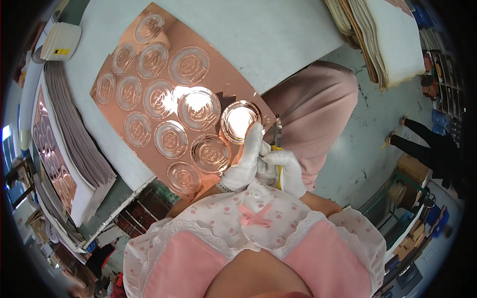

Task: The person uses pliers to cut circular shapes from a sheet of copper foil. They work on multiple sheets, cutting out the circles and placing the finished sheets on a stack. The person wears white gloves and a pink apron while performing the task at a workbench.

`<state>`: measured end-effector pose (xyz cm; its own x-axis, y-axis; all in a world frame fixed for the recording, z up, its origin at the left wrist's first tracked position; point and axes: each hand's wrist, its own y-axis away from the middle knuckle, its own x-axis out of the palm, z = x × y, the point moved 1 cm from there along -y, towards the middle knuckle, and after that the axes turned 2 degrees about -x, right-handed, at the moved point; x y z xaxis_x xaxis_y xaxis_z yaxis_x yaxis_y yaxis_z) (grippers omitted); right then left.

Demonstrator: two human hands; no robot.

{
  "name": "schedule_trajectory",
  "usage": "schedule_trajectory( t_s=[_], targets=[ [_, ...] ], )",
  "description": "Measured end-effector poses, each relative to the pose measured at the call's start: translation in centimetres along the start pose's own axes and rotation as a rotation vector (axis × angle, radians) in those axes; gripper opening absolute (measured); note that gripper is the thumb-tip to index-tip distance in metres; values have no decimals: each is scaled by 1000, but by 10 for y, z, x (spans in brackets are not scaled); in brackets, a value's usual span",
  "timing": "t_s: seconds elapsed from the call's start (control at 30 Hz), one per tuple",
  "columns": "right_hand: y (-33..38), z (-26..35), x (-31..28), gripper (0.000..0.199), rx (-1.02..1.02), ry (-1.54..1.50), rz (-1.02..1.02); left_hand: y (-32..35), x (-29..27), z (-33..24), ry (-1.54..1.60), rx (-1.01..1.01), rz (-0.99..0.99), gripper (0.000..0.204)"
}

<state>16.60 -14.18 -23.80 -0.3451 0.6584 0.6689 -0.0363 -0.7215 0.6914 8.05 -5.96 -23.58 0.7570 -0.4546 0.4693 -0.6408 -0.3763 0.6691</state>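
A shiny copper-coloured sheet (171, 37) with several round embossed discs lies tilted over the pale table and reaches toward my body. My left hand (247, 154), in a white glove, grips its near right edge, with the thumb on top beside a brightly reflecting disc (239, 122). Close by, my gloved right hand (287, 169) is closed around yellow-handled pliers (278, 136). Their metal jaws point away from me, just off the sheet's right corner. Whether the jaws touch the sheet I cannot tell. The left fingers under the sheet are partly hidden.
The pale table (283, 30) extends beyond the sheet. At the left stands a stack of grey sheets (79, 124), near a white roll (62, 42). Another thick stack (387, 44) is at the upper right. A person in dark clothing (437, 149) is farther right, near shelves.
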Motion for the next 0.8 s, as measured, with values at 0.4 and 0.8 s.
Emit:
schedule_trajectory(
  t_s=[0.4,0.8],
  targets=[
    [-1,8,-3,13,21,158,68,9,-1,-11,-276,251,51,43],
    [2,15,7,12,-91,302,-113,-3,-6,11,99,-24,-26,66]
  ],
)
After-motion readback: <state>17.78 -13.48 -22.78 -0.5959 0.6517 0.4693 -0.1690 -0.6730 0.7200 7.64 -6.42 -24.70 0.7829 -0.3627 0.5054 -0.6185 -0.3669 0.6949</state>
